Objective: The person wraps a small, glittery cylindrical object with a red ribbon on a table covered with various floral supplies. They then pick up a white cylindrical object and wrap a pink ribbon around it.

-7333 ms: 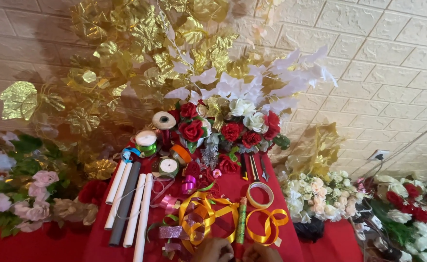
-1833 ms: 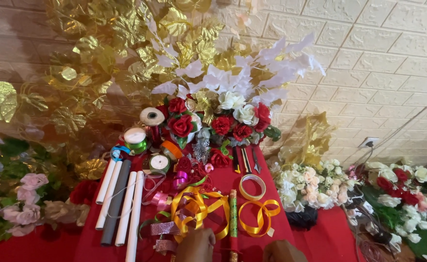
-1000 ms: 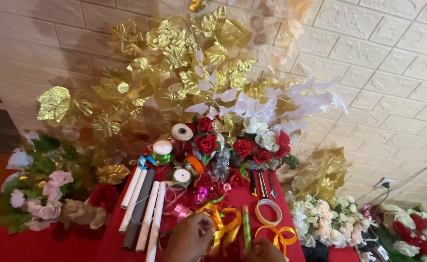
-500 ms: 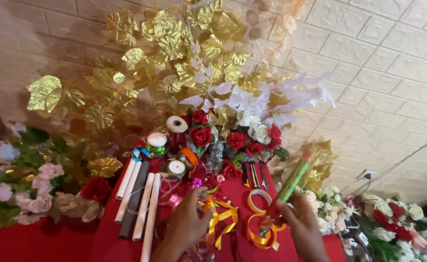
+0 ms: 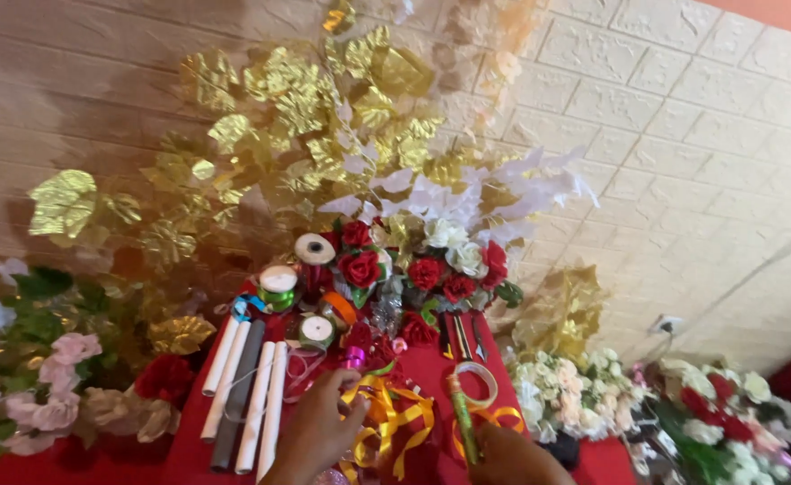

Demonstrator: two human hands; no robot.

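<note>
On the red table (image 5: 431, 359) against a pale brick-pattern wall (image 5: 701, 153), my left hand (image 5: 319, 436) pinches yellow ribbon (image 5: 395, 418) near rolled papers (image 5: 247, 391), while right hand (image 5: 508, 458) grips a green stick (image 5: 463, 418) upright.

The table cloth (image 5: 431, 359) is plain red. On it, the loose ribbon (image 5: 395, 418) is yellow-gold, with orange loops to one side. The stick (image 5: 463, 422) is green speckled with gold. Of the paper rolls (image 5: 250, 395), 3 are white and 1 is dark grey. The ribbon spools (image 5: 278, 280) show white tops, and 1 is wound in green. The roses (image 5: 359, 268) are deep red among white blooms, under shiny gold leaves (image 5: 305, 117) and white feathery leaves (image 5: 521, 184). The wall (image 5: 701, 135) is cream with a brick pattern.
</note>
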